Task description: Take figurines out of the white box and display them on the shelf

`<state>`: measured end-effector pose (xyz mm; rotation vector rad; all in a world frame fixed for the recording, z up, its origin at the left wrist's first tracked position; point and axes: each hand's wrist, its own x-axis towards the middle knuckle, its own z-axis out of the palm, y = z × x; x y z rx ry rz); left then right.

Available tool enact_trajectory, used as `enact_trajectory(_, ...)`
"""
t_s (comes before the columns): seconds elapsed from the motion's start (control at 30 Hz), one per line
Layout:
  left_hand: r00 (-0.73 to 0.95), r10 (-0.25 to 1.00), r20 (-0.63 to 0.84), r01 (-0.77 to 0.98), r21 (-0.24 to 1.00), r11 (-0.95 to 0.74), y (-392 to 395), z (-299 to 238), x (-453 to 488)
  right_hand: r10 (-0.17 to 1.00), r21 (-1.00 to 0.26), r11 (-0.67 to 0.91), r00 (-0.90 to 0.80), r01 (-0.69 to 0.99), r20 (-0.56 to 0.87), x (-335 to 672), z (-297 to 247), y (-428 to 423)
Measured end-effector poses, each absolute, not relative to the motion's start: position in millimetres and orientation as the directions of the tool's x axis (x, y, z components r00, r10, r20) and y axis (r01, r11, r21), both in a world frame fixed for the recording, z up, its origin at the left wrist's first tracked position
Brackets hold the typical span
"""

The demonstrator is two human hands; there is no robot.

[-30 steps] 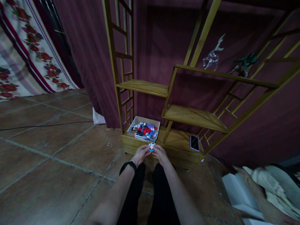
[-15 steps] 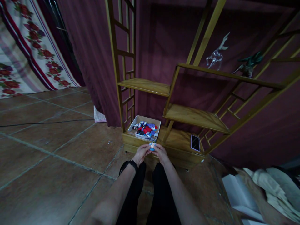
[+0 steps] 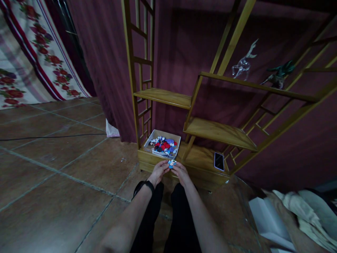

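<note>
Left hand (image 3: 159, 171) and right hand (image 3: 180, 172) are holding a figurine (image 3: 172, 163) between them. A box (image 3: 161, 154) is standing on the cabinet (image 3: 201, 157) beyond.

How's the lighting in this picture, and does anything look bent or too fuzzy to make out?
Head view: dim overall, the curtain behind the shelf deep in shadow, a faint sheen on the floor at lower left; head view: shelf posts splay outward, perhaps from a wide lens; head view: the toy between left hand and right hand is too small for fine detail.
</note>
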<state>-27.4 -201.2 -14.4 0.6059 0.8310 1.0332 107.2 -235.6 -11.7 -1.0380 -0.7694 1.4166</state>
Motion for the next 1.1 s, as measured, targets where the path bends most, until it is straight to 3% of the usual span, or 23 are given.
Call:
enact_trajectory(0.73,0.337,0.893,-0.297,-0.461,0.775,0.431,-197.6,-17.9,-26.9,0.959,-0.887,-0.158,0.148,-0.434,-0.243,104.9,-10.1,-235.0)
enact_trajectory(1.1,0.279,0.928,-0.248,-0.477,0.803,0.358,-199.2,-19.7,-25.8,0.962,-0.882,-0.142,0.146,-0.449,-0.229,105.8,-16.6,-231.6)
